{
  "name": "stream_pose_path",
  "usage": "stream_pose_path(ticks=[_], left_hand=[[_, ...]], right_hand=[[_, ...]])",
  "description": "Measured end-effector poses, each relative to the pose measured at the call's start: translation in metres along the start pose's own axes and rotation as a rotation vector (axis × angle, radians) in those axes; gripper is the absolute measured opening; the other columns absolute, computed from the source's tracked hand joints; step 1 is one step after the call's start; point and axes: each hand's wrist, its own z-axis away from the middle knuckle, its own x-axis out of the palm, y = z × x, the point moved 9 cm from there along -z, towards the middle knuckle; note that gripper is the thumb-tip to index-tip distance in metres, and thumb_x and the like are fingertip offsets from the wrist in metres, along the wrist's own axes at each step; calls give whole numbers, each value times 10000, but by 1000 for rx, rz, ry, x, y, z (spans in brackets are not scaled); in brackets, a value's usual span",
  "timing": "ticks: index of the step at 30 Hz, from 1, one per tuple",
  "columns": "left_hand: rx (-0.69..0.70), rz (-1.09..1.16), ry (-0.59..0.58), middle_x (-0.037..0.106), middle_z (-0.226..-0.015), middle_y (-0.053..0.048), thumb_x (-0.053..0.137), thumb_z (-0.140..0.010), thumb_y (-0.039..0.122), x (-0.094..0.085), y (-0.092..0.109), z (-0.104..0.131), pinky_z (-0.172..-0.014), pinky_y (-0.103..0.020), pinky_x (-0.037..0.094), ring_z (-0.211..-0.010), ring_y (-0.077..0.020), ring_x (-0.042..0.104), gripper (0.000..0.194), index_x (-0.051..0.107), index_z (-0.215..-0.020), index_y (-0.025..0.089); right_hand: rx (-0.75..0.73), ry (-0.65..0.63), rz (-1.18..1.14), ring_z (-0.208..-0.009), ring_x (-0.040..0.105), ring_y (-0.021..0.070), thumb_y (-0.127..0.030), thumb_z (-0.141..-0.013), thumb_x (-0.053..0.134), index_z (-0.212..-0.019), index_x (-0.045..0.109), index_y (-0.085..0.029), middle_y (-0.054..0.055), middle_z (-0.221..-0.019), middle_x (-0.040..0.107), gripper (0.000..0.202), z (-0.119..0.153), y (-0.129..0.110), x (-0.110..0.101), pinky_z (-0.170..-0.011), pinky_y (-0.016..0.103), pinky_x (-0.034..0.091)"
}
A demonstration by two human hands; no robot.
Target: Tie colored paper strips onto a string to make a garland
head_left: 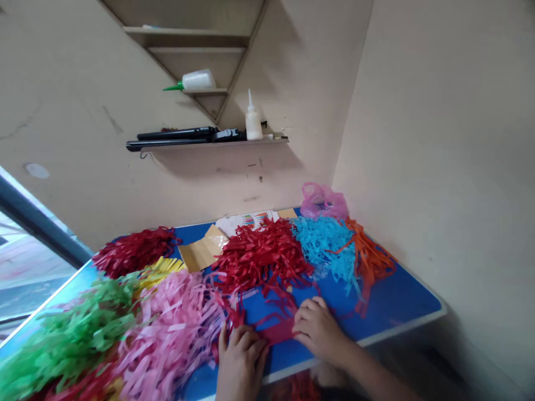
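Observation:
A red fringed tissue paper piece [278, 332] lies stretched across the blue table near its front edge, with its cut strips trailing away from me. My left hand [242, 356] is closed over the left end of this piece, fingers curled onto it. At the other end, my right hand [318, 329] grips the paper between thumb and fingers; the fingertips are partly hidden. Just beyond both hands rises a big heap of red paper fringe [263, 253]. Pink fringe [173, 328] is heaped beside my left hand.
Green fringe [79, 328], yellow fringe [163, 270] and dark red fringe [136, 252] cover the table's left side. Blue fringe [326, 242] and orange fringe [370, 253] lie right. Behind are brown paper [200, 252] and a pink plastic bag [324, 201]. A wall shelf [217, 145] holds a white bottle [253, 123].

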Motion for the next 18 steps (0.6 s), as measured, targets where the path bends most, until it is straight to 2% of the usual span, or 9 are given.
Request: stream_pose_path(ticks=[5,9,12,15,18], left_hand=[[-101,23,-54,716,-848,-9,523,-936,321,4,-5,-6,-1001,-492,294,-908,-218,616,237,724,-816,284],[-218,-46,-121,703,-779,-19,509,-929,287,6,-8,-16,-939,-490,324,-902,-245,615,288,711,-726,252],[-228,-107,-181,692,-738,-27,545,-898,302,10,-6,-23,-899,-478,339,-871,-255,612,280,700,-676,228],[-238,-158,-173,691,-759,-36,569,-882,288,8,-7,-25,-905,-481,345,-876,-258,610,228,705,-712,218],[-127,-156,-114,713,-903,-26,585,-859,169,1,2,-26,-1006,-519,290,-989,-261,596,181,730,-855,278]], right_hand=[[84,20,1,-895,554,166,-289,-934,614,-783,703,-253,-32,-850,694,180,-4,9,1,-844,347,316],[214,19,74,-859,554,178,-282,-885,642,-713,661,-208,-15,-790,676,188,-9,19,7,-813,340,312],[250,18,83,-869,555,202,-286,-852,659,-672,630,-195,9,-780,671,204,-16,21,12,-813,352,306],[275,24,84,-848,560,213,-298,-833,678,-643,607,-193,16,-747,666,228,-17,21,11,-803,359,312],[282,72,89,-894,563,225,-303,-844,683,-824,655,-209,32,-867,684,100,-12,15,0,-851,383,313]])
